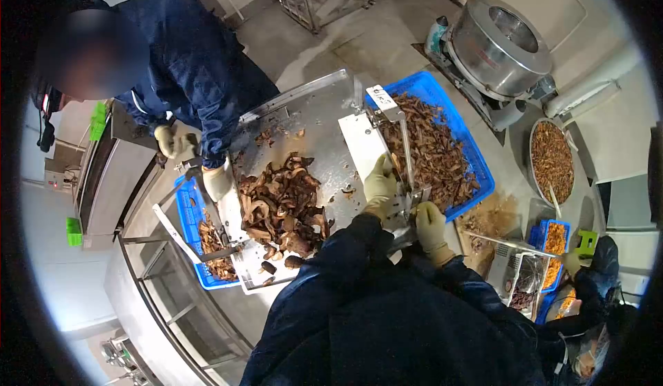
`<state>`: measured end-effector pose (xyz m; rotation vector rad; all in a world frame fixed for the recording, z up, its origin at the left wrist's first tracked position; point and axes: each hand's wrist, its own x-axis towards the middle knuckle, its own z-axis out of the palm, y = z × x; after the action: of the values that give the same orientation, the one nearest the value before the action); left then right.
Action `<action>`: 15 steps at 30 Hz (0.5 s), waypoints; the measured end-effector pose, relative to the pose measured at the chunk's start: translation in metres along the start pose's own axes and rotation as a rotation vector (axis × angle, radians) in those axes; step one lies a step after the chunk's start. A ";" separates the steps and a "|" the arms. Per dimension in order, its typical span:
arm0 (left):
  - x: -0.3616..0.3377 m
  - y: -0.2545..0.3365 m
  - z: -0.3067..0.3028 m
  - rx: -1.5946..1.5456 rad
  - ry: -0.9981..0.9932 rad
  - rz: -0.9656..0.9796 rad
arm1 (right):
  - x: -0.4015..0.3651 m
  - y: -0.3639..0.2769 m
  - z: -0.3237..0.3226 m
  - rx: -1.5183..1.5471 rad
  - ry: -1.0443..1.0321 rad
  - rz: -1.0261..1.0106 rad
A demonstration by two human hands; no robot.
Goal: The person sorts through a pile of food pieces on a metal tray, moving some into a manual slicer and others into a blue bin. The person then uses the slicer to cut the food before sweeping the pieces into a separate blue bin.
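The blade lever (405,144) of the slicer runs near to far, hinged at its far end and reaching towards the person at its near end, and both of the person's gloved hands sit along that line. The right hand (431,226) is the nearer one: it is closed in a fist round the lever's near end, just right of the white board (358,144). The left hand (380,179) lies a little farther and to the left, on the board's near right corner, right against the blade line, fingers drawn together and bent down. Whether it pins a piece beneath them I cannot tell, as the glove covers the spot. The pile of brown pieces (283,206) lies to the left of the left hand, on the steel table (324,109), closer to that hand than to the right one, with a strip of bare steel between pile and board. To the right of the blade, the blue crate (423,82) sits just beside the board, full of cut strips, so there is little room on that side. Across the pile on the far left, a co-worker's gloved hands (177,141) work at a second slicer, well apart. A metal drum (501,44) stands far right, off the table.
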<state>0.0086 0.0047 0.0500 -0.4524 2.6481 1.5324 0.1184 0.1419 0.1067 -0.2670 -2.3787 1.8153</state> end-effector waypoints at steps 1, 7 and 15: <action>0.000 0.003 0.000 0.046 -0.001 0.000 | -0.002 0.010 0.001 0.014 0.004 -0.015; 0.001 0.013 -0.004 0.142 -0.060 -0.064 | 0.013 -0.014 -0.001 0.078 0.020 0.139; -0.008 0.001 0.005 -0.056 0.009 -0.082 | 0.006 -0.009 -0.001 0.092 0.001 0.154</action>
<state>0.0156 0.0110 0.0502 -0.5641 2.5640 1.5875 0.1122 0.1421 0.1152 -0.4520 -2.3241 1.9840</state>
